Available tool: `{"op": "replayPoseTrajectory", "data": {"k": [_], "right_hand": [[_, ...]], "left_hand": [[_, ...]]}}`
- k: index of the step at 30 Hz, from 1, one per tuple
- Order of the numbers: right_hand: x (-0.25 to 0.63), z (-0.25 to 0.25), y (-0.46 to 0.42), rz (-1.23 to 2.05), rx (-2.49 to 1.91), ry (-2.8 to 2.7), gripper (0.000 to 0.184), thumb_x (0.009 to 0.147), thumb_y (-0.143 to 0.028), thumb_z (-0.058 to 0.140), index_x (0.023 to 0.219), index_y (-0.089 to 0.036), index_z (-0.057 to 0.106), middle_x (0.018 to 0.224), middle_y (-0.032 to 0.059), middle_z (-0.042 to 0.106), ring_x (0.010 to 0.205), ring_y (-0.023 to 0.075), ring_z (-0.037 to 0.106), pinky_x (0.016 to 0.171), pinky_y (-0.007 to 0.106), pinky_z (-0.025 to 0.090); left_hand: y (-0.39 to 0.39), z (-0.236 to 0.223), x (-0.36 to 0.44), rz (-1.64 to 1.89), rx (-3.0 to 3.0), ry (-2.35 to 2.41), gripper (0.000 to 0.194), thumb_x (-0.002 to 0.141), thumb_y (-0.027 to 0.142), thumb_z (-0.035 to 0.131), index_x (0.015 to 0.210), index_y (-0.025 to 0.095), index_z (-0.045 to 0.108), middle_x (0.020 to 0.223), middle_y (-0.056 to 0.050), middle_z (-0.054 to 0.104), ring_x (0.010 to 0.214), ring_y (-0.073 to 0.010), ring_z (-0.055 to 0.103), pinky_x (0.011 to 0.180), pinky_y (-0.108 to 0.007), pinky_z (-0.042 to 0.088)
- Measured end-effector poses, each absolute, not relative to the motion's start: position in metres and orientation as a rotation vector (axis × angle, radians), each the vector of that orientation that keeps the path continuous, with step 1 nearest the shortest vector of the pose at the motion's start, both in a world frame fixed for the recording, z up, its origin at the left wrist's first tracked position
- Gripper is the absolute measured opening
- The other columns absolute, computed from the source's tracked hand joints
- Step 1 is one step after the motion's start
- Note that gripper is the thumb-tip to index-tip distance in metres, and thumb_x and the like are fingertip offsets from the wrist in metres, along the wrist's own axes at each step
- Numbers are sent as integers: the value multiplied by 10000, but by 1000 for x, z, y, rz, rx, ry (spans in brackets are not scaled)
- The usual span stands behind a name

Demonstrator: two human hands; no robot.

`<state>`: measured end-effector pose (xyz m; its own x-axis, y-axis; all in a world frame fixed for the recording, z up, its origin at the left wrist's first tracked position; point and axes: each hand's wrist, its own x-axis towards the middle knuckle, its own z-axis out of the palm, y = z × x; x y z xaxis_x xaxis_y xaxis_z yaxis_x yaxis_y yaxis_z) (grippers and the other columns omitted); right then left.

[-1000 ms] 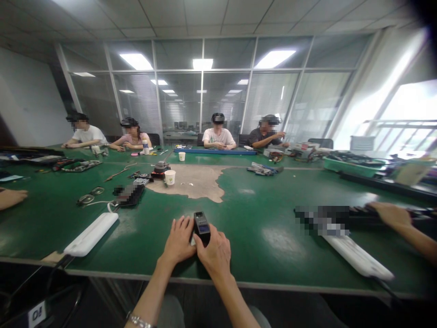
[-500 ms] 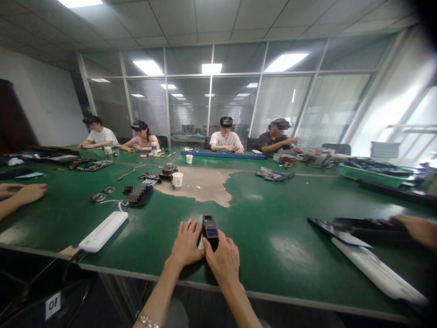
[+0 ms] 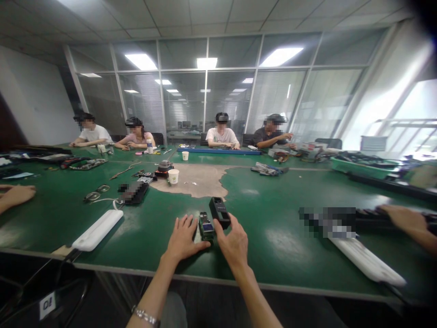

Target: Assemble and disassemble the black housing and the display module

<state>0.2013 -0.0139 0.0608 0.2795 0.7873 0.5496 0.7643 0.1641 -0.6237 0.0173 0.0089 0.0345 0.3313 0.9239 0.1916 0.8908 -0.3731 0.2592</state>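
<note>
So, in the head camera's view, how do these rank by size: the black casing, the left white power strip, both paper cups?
Left white power strip
Black casing, in the right hand
Nearer paper cup
Farther paper cup
Distance shrinks the last; both cups may match.

Office meeting room, glass partition (image 3: 180,95)

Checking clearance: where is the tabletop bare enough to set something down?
The green table has a wide bare patch between the right hand and right power strip, and a smaller one between the left power strip and left hand. Crowded: between the hands, with the circuit board and black cover, and around the green basket.
</note>
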Motion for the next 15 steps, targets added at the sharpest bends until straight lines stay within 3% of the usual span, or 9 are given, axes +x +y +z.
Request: {"op": "replayPoseTrajectory", "data": {"k": [7,15], "right_hand": [[230,26,-13,46,-1742,-1439,499,865,-515,497,1205,-157,565,975,118,666,917,252,619,823,340,433],[228,27,-17,-8,-1791,-1468,486,885,-516,483,1215,-166,556,969,112,666,904,245,614,805,327,420]], "left_hand": [[8,33,17,478,2490,1719,951,765,852,374,1459,202,359,1541,-110,318,1445,-324,186,1178,-533,77],[7,34,18,468,2499,1731,939,770,848,377,1453,204,371,1535,-108,332,1438,-328,203,1174,-538,93]]}}
